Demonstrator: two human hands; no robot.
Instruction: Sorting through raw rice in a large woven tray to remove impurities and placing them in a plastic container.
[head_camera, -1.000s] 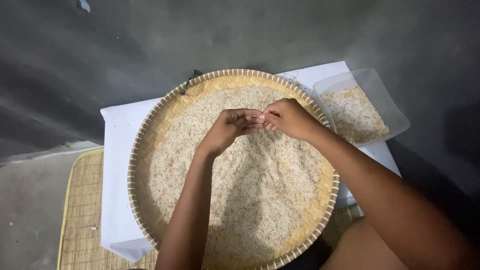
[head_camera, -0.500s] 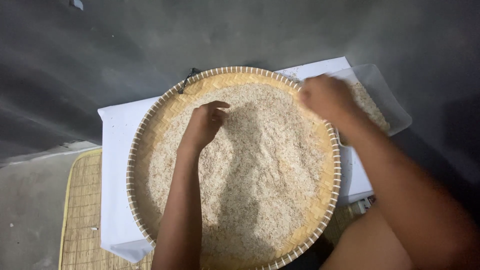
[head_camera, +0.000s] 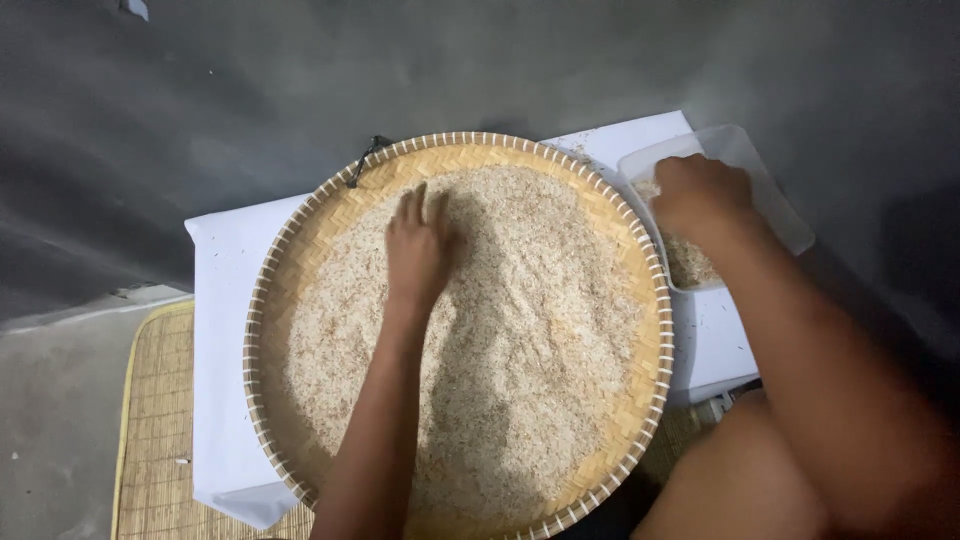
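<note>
A large round woven bamboo tray (head_camera: 300, 250) lies before me, covered with pale rice grains (head_camera: 530, 340). My left hand (head_camera: 418, 245) rests flat on the rice near the tray's upper left, fingers spread, holding nothing. My right hand (head_camera: 700, 195) hovers over a clear plastic container (head_camera: 775, 205) to the right of the tray, fingers curled downward; what it holds is hidden. Some rice (head_camera: 690, 262) lies inside that container.
The tray and container sit on a white cloth (head_camera: 220, 400) over a low surface. A woven straw mat (head_camera: 155, 440) lies beneath at the left. Dark grey floor (head_camera: 300, 80) surrounds it. My knee (head_camera: 740, 490) shows at lower right.
The hands were together over the tray's middle. My right hand has moved right to the plastic container; my left hand has slid left and flattened onto the rice.
</note>
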